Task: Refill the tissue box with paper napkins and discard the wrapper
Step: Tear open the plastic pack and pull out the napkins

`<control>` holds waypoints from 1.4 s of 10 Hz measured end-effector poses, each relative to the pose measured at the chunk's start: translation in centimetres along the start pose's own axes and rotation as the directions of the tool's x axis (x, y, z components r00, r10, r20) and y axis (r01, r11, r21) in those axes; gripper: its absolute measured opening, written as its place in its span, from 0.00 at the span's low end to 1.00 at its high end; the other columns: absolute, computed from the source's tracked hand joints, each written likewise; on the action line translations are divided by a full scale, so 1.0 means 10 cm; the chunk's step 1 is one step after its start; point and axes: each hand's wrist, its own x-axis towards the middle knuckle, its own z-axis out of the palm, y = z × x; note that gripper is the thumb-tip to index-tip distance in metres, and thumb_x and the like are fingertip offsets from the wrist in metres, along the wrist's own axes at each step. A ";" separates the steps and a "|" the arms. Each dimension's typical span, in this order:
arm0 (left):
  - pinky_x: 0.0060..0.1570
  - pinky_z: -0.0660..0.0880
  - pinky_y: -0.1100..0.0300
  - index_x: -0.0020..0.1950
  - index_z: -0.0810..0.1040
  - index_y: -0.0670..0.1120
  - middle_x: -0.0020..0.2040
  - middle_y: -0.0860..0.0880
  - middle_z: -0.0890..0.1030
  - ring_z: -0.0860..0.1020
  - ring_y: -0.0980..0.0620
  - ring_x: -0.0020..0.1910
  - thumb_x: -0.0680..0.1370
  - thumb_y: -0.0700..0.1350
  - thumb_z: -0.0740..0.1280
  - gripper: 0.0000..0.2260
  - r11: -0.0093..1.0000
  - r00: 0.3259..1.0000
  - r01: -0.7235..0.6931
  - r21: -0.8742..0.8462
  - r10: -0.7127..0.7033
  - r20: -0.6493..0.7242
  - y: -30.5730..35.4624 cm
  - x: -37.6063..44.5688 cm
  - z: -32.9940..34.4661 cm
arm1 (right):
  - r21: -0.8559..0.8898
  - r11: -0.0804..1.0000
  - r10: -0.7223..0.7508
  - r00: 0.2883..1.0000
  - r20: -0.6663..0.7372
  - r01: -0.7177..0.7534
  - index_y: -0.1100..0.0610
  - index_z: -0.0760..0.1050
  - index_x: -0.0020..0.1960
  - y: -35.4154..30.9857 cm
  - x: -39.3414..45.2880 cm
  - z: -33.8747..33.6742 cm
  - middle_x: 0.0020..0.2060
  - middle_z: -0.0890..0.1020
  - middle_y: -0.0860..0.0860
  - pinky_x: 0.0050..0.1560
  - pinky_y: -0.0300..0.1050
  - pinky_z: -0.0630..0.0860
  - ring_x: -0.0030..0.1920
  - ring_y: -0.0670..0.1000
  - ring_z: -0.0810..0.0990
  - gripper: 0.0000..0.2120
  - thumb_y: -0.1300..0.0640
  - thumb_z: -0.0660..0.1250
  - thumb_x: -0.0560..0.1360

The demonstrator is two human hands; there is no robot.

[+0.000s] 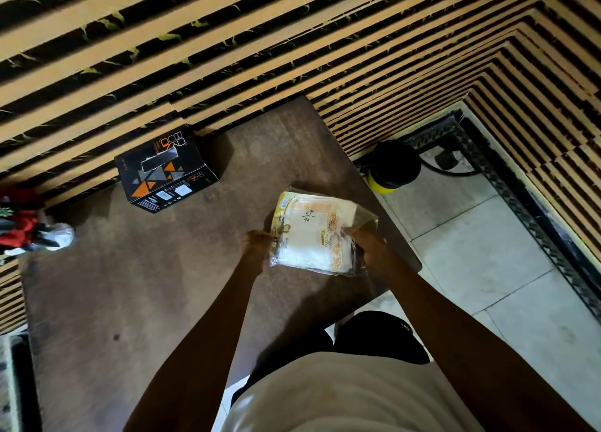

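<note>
Dark brown wood forms the table [162, 301] on which the work is laid out, backed by a slatted wall of tan and black strips. On it, near the right-hand edge, a pack of paper napkins [317, 233] is held, sealed in a clear plastic wrapper [366, 218] with gold and orange print and a handwritten mark on top. The pack is pinched on its left edge by the left hand [257, 241], fingers closed on the film, and gripped at its right near corner by the right hand [367, 246], also closed on the wrapper. Whether the pack rests fully on the wood or is lifted slightly cannot be told. The pack is judged to be light and soft: the napkins are likely to compress and bend under a squeeze, while the film looks glossy, crinkled and probably slippery, loose at the far right corner where it stands clear of the stack. That slack corner or a seam edge is judged the best place to be taken for tearing; the stack itself is better supported from both sides so it is not fanned out. To the left of the pack and farther back, against the wall, a black tissue box [166, 171] with orange triangles is seen, its top slot torn open. Beyond the pack to the right, on the tiled floor below the table edge, a black bin [393, 168] with a yellow base is placed, a likely home for the wrapper.
</note>
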 end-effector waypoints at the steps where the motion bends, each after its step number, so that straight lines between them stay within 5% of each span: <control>1: 0.41 0.73 0.56 0.35 0.73 0.46 0.35 0.44 0.75 0.74 0.48 0.35 0.74 0.34 0.63 0.10 1.000 1.000 0.012 0.009 -0.012 0.019 0.03 -0.05 -0.03 | 0.072 0.996 0.053 0.998 -0.018 -0.051 0.62 0.68 0.69 -0.07 -0.14 0.14 0.64 0.74 0.57 0.70 0.53 0.67 0.68 0.59 0.71 0.21 0.55 0.64 0.79; 2: 0.39 0.74 0.56 0.38 0.73 0.47 0.43 0.40 0.78 0.77 0.44 0.42 0.76 0.36 0.64 0.09 0.999 0.999 0.038 -0.021 -0.037 0.002 0.04 -0.02 -0.10 | 0.186 0.979 0.077 0.995 0.056 -0.086 0.54 0.78 0.53 0.11 0.29 0.13 0.60 0.80 0.54 0.67 0.59 0.71 0.62 0.58 0.77 0.17 0.50 0.75 0.68; 3: 0.40 0.75 0.55 0.41 0.72 0.47 0.48 0.38 0.77 0.76 0.42 0.47 0.77 0.36 0.63 0.09 0.998 0.999 0.044 -0.037 -0.043 0.024 0.02 -0.01 -0.07 | 0.140 0.974 0.166 0.980 0.113 -0.181 0.49 0.78 0.59 0.54 1.03 -0.08 0.60 0.81 0.54 0.65 0.64 0.71 0.60 0.60 0.79 0.30 0.40 0.76 0.60; 5: 0.52 0.77 0.37 0.43 0.76 0.45 0.48 0.36 0.79 0.79 0.41 0.47 0.77 0.38 0.64 0.05 0.998 0.997 0.057 -0.015 -0.056 0.047 0.00 0.02 -0.11 | 0.227 0.971 0.032 0.978 0.208 -0.079 0.53 0.74 0.67 0.30 0.53 0.02 0.65 0.78 0.56 0.69 0.64 0.67 0.65 0.61 0.76 0.25 0.48 0.71 0.72; 6: 0.50 0.79 0.43 0.50 0.74 0.42 0.46 0.39 0.78 0.78 0.42 0.46 0.77 0.41 0.65 0.03 1.000 0.998 0.029 -0.010 -0.028 0.054 0.03 -0.03 -0.09 | 0.183 0.980 0.029 0.958 0.286 -0.084 0.58 0.74 0.64 0.24 0.49 0.07 0.64 0.76 0.57 0.65 0.60 0.72 0.62 0.60 0.77 0.18 0.51 0.64 0.77; 7: 0.42 0.74 0.53 0.40 0.75 0.47 0.39 0.44 0.76 0.75 0.46 0.41 0.76 0.40 0.65 0.05 1.000 0.999 0.013 0.027 -0.014 0.039 0.02 -0.02 -0.09 | 0.049 0.998 0.023 0.953 0.301 -0.040 0.56 0.72 0.64 0.19 0.39 0.13 0.63 0.76 0.56 0.64 0.58 0.73 0.63 0.60 0.76 0.23 0.46 0.68 0.74; 8: 0.38 0.76 0.53 0.34 0.82 0.53 0.33 0.40 0.79 0.79 0.47 0.36 0.64 0.48 0.66 0.06 0.994 0.989 0.007 0.108 0.009 -0.147 -0.22 0.29 -0.16 | -0.251 0.961 -0.094 0.989 0.112 0.119 0.59 0.61 0.74 0.11 0.28 0.11 0.67 0.71 0.54 0.70 0.54 0.65 0.69 0.57 0.69 0.30 0.49 0.66 0.77; 9: 0.39 0.83 0.43 0.42 0.84 0.53 0.36 0.40 0.85 0.84 0.40 0.38 0.60 0.50 0.66 0.13 0.993 0.943 0.052 0.106 -0.014 -0.333 -0.58 0.85 -0.30 | -0.296 0.916 -0.264 0.962 0.070 0.272 0.59 0.58 0.75 0.06 0.34 0.00 0.67 0.70 0.55 0.68 0.49 0.65 0.70 0.52 0.67 0.29 0.57 0.65 0.78; 11: 0.45 0.83 0.43 0.46 0.85 0.51 0.43 0.41 0.85 0.84 0.39 0.40 0.65 0.51 0.68 0.12 0.993 0.878 0.115 0.025 -0.090 -0.470 -0.16 0.31 -0.45 | -0.212 0.911 -0.378 0.922 -0.086 0.354 0.61 0.66 0.69 -0.17 0.30 -0.46 0.61 0.77 0.60 0.57 0.47 0.73 0.61 0.59 0.76 0.18 0.63 0.59 0.80; 14: 0.47 0.82 0.42 0.47 0.84 0.50 0.46 0.39 0.84 0.84 0.38 0.43 0.67 0.51 0.71 0.11 0.991 0.865 0.124 -0.052 -0.133 -0.483 -0.15 0.29 -0.38 | 0.104 0.966 -0.213 0.955 -0.207 0.239 0.66 0.64 0.70 -0.29 0.28 -0.73 0.68 0.70 0.68 0.59 0.58 0.73 0.66 0.68 0.71 0.18 0.63 0.54 0.81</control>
